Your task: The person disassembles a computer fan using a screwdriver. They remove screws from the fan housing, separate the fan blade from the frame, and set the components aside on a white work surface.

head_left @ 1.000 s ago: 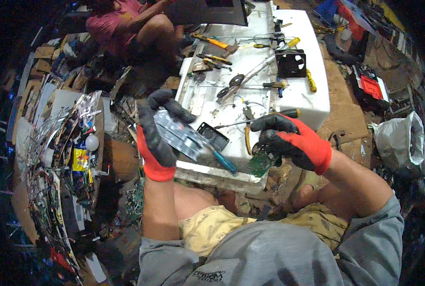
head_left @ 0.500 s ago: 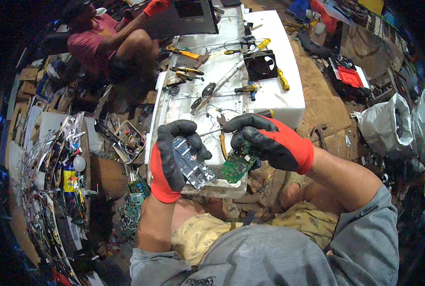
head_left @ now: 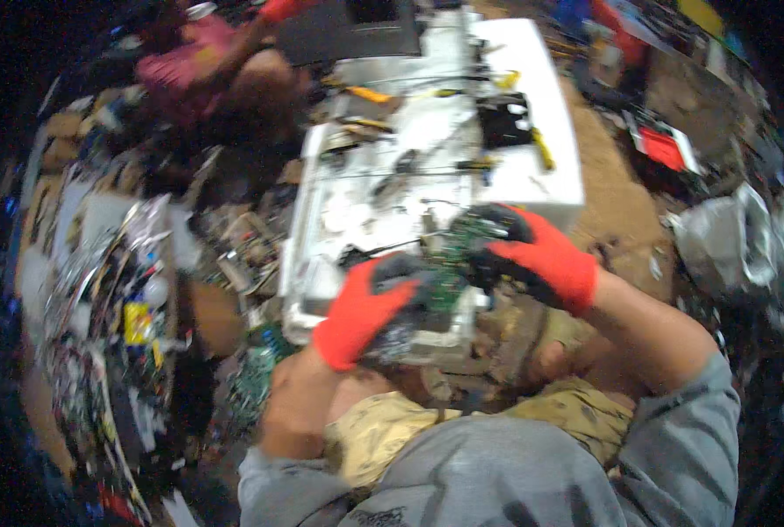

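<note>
in the head view, the right hand (head_left: 532,259), red and black, has its grip clamped on a green circuit board (head_left: 447,285), with its fingers at the right side of the board. the board is up in the air between the two hands, above the near end of a long white counter (head_left: 545,97). the left hand (head_left: 365,307), red and black too, has its fingers up against the left side of the board, but it is too blurry there, so i cannot tell if its grip is pinched on the board or just touching it. a shiny thing (head_left: 394,341) peeks out under the left hand, and i cannot tell what it is. farther up the counter lie a hammer (head_left: 368,93) with an orange handle, a black frame (head_left: 493,127) and, just beside the frame, a yellow tool (head_left: 543,150). way over on the left, a big messy heap (head_left: 102,299) has a round white bulb (head_left: 155,291) on it, with a yellow packet (head_left: 137,323) near the bulb. on the right there is a white sack (head_left: 717,241), and behind it a red piece (head_left: 662,149). at the top left, another person (head_left: 203,79) in pink sits near a dark panel (head_left: 348,39)
</note>
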`<state>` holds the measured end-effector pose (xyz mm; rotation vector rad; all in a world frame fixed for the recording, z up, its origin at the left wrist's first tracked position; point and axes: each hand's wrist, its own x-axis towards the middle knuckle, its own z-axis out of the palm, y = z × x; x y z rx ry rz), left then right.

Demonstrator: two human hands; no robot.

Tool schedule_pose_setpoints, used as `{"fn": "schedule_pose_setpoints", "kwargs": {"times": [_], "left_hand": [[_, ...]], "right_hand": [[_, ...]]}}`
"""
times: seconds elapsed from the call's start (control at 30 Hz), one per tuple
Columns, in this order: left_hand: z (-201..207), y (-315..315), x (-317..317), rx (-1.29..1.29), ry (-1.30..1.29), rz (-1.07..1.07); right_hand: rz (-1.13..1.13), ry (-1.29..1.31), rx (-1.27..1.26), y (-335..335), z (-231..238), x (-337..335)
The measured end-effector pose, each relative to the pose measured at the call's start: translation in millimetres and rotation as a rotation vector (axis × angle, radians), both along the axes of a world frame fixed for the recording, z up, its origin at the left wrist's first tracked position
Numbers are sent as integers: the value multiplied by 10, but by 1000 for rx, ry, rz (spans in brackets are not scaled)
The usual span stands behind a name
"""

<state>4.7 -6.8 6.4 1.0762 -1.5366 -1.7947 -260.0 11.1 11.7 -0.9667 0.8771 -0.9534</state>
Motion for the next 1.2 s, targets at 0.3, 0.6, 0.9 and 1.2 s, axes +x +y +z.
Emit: {"fn": "schedule_pose_setpoints", "kwargs": {"times": [0.3, 0.6, 0.9, 1.2], "left_hand": [[-173, -159, 23, -307, -156, 71], [318, -241, 901, -451, -114, 343], [346, 993, 2899, -431, -245, 1140], [902, 2042, 4052, -864, -610, 1580]], "right_hand": [[-68, 3, 59, -125, -91, 94], [86, 37, 9, -82, -33, 146], [269, 272, -56, -89, -173, 6], [390, 352, -53, -20, -276, 92]]}}
